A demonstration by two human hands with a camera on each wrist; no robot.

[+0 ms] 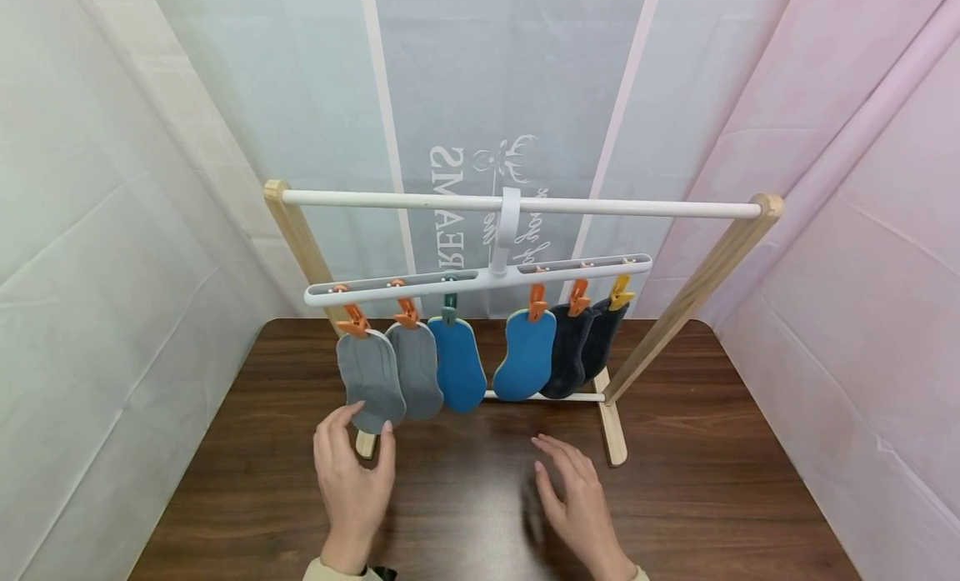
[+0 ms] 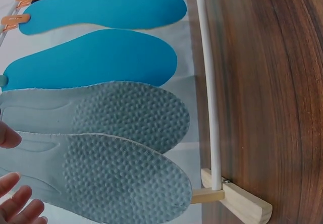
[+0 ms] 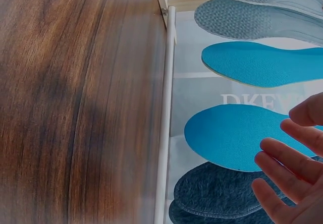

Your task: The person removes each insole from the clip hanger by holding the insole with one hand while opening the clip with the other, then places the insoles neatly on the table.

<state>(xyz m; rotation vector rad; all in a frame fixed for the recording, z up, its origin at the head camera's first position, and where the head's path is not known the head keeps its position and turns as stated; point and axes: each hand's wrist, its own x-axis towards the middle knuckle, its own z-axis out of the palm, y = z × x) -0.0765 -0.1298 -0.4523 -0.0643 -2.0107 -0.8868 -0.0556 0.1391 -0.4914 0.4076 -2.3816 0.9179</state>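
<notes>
Insoles hang in pairs by clips from a white hanger (image 1: 480, 279). Its left end bears a front grey insole (image 1: 371, 381) and a second grey insole (image 1: 417, 368), textured in the left wrist view. Toward the middle are two blue insoles, the left one (image 1: 459, 364) and the right one (image 1: 525, 356). Two dark fuzzy insoles (image 1: 567, 352) hang at the right end. My left hand (image 1: 352, 473) is at the lower end of the front grey insole, thumb and fingers spread; contact cannot be told. My right hand (image 1: 577, 502) hovers over the table, fingers loosely extended, holding nothing.
The hanger hooks over the white top rod (image 1: 637, 207) of a wooden-sided rack (image 1: 690, 306). Orange clips (image 1: 407, 304), a green clip (image 1: 449, 306) and a yellow clip (image 1: 620, 291) grip the insoles. Below lies a dark wood table (image 1: 720, 481); a printed curtain (image 1: 510, 64) stands behind.
</notes>
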